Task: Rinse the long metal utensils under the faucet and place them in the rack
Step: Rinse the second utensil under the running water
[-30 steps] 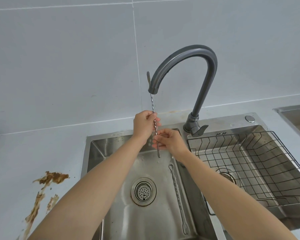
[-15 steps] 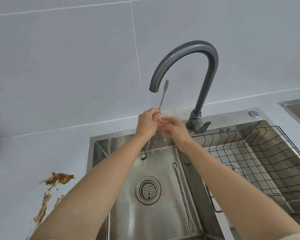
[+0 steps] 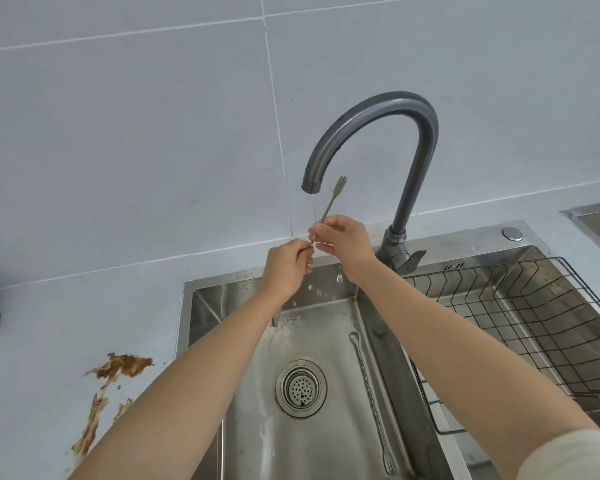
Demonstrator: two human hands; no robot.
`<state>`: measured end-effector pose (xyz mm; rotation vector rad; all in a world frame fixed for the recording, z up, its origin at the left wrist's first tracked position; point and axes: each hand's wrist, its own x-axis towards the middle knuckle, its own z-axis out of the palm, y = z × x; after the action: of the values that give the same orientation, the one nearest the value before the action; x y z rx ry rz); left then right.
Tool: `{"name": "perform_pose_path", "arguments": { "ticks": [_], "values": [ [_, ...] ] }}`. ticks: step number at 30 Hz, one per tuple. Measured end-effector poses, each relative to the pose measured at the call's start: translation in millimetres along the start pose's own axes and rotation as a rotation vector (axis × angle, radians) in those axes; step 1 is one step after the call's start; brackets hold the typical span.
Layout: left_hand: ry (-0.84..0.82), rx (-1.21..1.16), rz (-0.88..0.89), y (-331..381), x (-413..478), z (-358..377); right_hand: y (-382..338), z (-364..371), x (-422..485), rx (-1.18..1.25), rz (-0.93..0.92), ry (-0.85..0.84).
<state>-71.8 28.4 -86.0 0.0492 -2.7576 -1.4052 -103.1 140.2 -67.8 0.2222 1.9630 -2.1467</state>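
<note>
Mid-rinse on first utensil point(image 3: 329, 206), just below faucet point(image 3: 378, 109) spout, fork end up beside it. Pinched mid-shaft by fingertips of left hand point(image 3: 286, 268) and right hand point(image 3: 343, 242). Feed shaft through stream end to end, rotate while rubbing, pinch firm since probably slippery. Then into rack point(image 3: 534, 323) right of faucet. Second utensil point(image 3: 371, 393) flat in basin below faucet, next up

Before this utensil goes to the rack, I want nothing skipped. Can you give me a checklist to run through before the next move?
1. Grip: left hand and right hand both pinch the long thin metal fork-tipped utensil: ok.
2. Water from the grey gooseneck faucet: thin stream shows: ok.
3. Rinse of its fork tip: cannot tell.
4. Room in the black wire rack: ok.
5. The long twisted metal utensil lies in the steel basin, unracked: not ok.
</note>
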Motion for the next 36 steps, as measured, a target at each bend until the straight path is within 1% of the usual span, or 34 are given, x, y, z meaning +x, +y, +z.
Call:
{"name": "perform_pose_path", "arguments": {
  "ticks": [2,5,10,19,21,25,32,36],
  "values": [
    [-0.013,0.030,-0.024,-9,-5,-4,-2,4,0,0.070,0.008,0.001],
    [-0.018,0.066,-0.038,-18,-12,-11,-4,11,-2,0.083,0.012,-0.027],
    [-0.042,0.111,-0.063,-27,-20,-20,-3,20,-2,0.188,0.031,0.045],
    [-0.045,0.142,-0.066,-39,-32,-34,6,23,-10,0.208,0.060,-0.087],
    [-0.049,0.163,-0.053,-42,-34,-38,3,20,-9,0.239,0.057,-0.070],
    [-0.067,0.233,-0.046,-49,-39,-45,1,14,-7,0.350,0.072,0.028],
    [-0.113,0.276,-0.013,-46,-40,-53,9,18,-16,0.299,0.104,-0.022],
    [-0.119,0.290,-0.008,-43,-38,-59,3,17,-10,0.339,0.121,0.032]
  ]
}}
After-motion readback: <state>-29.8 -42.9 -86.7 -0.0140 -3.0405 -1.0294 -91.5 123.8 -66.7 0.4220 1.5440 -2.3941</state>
